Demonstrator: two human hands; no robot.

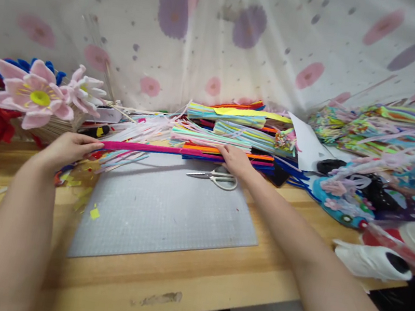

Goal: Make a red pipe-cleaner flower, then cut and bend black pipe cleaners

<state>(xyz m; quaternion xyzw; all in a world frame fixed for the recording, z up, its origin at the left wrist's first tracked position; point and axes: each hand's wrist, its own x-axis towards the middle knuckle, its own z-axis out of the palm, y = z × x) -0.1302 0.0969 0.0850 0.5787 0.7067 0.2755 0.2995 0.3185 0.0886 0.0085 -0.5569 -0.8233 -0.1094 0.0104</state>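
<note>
Take the gray mat on the worktop as a clock. The pink fuzzy sticks lie at about 11 o'clock, along the far edge, in a long, nearly flat bunch. At 10 o'clock, the left hand has its fingers pinched close on the left end of the bunch. The right hand is between 1 and 2 o'clock, its fingers bent over the pile by the orange sticks. How wide those fingers are, or if they grip a stick, one cannot tell.

A soft pinch right at the tips should work well, since a hard squeeze could flatten the fuzz or bend the wire that is likely inside. Both hands should stay about level so the bunch keeps straight. The right hand would do well to press gently on the pile, so other colors do not get dragged along. The pale sticks at 10 o'clock are near and could get tangled in.

The scissors lie just below the right hand, tips toward 9 o'clock, so the wrist should keep high.
</note>
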